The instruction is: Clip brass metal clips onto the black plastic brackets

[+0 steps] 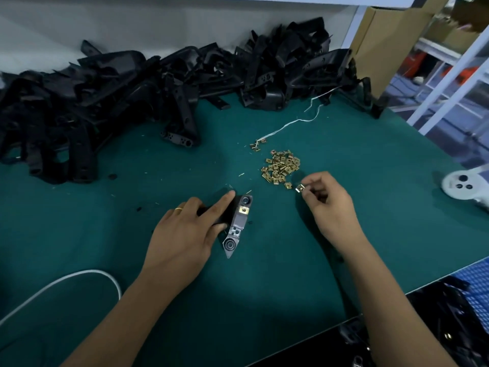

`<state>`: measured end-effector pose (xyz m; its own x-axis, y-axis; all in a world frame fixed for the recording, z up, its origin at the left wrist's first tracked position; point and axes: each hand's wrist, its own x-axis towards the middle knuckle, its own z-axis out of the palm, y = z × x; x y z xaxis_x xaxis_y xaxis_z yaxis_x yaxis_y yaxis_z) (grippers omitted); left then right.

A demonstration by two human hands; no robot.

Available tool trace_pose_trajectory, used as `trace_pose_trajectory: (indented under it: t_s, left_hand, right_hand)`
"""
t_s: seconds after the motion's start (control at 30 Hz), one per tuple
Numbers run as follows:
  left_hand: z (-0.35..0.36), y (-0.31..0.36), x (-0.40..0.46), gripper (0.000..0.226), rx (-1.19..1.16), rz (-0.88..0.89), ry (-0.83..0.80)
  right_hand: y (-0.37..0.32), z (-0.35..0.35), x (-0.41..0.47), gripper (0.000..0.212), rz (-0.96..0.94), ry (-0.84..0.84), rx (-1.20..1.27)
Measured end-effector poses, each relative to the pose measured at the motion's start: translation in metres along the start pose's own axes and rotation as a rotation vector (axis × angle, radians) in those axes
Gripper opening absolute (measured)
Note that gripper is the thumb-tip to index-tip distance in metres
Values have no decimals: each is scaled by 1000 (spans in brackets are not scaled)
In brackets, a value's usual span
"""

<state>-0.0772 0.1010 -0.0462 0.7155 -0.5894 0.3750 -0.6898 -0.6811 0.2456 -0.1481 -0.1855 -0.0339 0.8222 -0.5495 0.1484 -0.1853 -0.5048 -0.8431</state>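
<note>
A black plastic bracket lies on the green table mat, its flat face up, with one brass clip clipped on near its upper end. My left hand grips the bracket's left side and holds it down. My right hand hovers to the right and pinches a single brass clip between thumb and fingertips. A loose pile of brass clips lies just beyond the right hand.
A big heap of black brackets runs along the back of the green table mat. There is a white string, a white cable at front left, a white round device at right, and a bin of brackets below the table edge.
</note>
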Motion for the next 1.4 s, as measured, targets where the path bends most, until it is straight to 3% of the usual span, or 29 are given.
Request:
trace_pose_trajectory:
  t_s: [0.27,0.43,0.7,0.97,1.4]
  left_hand:
    - [-1,1,1,55,-10,-20,-18]
    - [-1,1,0,57,7,-23,-25]
    - [-1,1,1,60,10,-50,-37]
    - [-8,7,-3,58,-6,-38,-23]
    - [-8,9,-4,57,-12,-43,-70]
  right_hand:
    - [-10,-1,-24,29,44,-85,243]
    - [-15,8,-37,15,110,-98,458]
    - [-41,23,-66,12,45,-145,564]
    - [-61,70,-123,21,341,-53,917]
    - [-57,72,-126,19,267,-67,891]
